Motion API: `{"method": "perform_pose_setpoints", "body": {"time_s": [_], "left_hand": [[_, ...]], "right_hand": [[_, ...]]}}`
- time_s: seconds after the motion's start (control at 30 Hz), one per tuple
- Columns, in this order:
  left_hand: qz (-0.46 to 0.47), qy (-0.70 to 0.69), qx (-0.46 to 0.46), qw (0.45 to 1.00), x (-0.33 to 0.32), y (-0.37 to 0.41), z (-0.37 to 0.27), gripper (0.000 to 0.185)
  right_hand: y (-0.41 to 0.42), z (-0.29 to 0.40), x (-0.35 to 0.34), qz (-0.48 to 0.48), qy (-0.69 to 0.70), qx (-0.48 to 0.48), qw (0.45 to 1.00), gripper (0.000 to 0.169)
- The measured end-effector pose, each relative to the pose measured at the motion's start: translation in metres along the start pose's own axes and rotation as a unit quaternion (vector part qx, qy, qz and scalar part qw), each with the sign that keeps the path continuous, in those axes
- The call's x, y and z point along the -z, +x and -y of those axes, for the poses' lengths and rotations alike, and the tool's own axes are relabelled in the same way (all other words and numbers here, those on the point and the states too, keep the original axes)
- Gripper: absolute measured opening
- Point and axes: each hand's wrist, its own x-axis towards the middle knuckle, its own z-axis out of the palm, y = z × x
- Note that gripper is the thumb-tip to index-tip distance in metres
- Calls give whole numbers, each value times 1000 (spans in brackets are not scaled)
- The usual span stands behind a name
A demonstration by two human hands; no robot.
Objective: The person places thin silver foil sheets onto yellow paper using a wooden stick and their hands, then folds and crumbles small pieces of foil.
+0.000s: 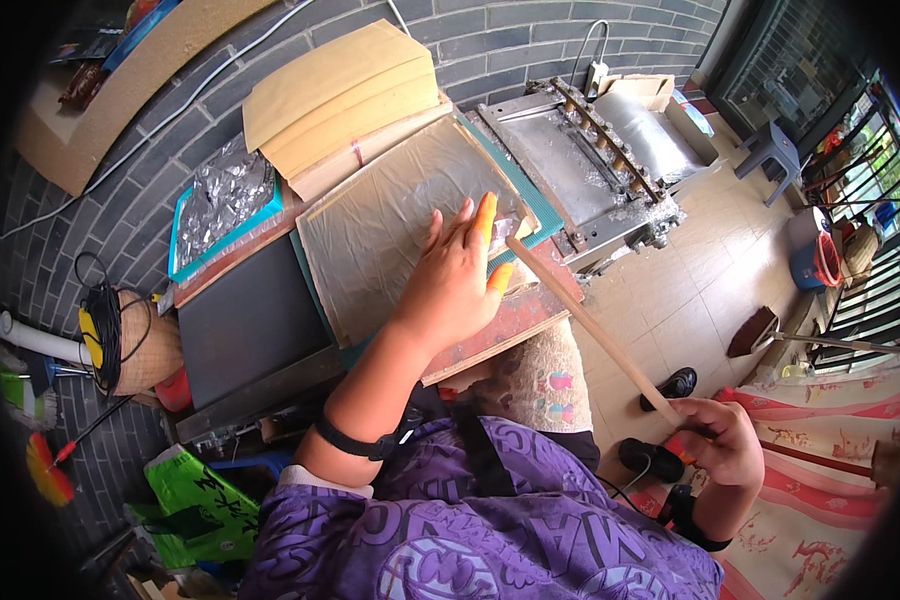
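Note:
My left hand [454,277] lies palm down over a thin, wrinkled grey-brown sheet [375,217], with orange finger cots on its thumb and one finger. In my right hand [720,442], low at the right, is the near end of a long, slender wooden stick [592,326]. The stick slants up and left, its far tip close to my left fingers by the sheet's right corner. A small shiny piece of foil [504,229] shows beside that tip. Beneath the sheet is a green ribbed mat [551,217] on a worn reddish board [495,345].
Kraft paper [345,82] is stacked behind the sheet. To its left stands a blue tray [229,259] of silver foil pieces. A metal cutting frame [570,157] and a foil roll [652,135] stand at the right. Behind runs a brick wall [487,49]; a grey stool [769,154] stands beyond.

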Motion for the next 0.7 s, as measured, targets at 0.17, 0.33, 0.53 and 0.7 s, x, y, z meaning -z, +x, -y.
{"method": "perform_pose_setpoints", "body": {"time_s": [0.17,0.33,0.53,0.7], "left_hand": [[-2,-15,10,1000,1,6,-3,70],[-43,-21,-7,999,-3,11,-3,70],[-36,-8,-21,999,-5,11,-1,68],[-62,3,-46,997,-2,8,-3,63]], "right_hand": [[3,1,1,4,-17,-12,1000,30],[7,7,1,8,-19,-13,1000,31],[10,6,0,-5,-16,-15,1000,32],[10,4,-1,-17,-8,-17,1000,32]]}}
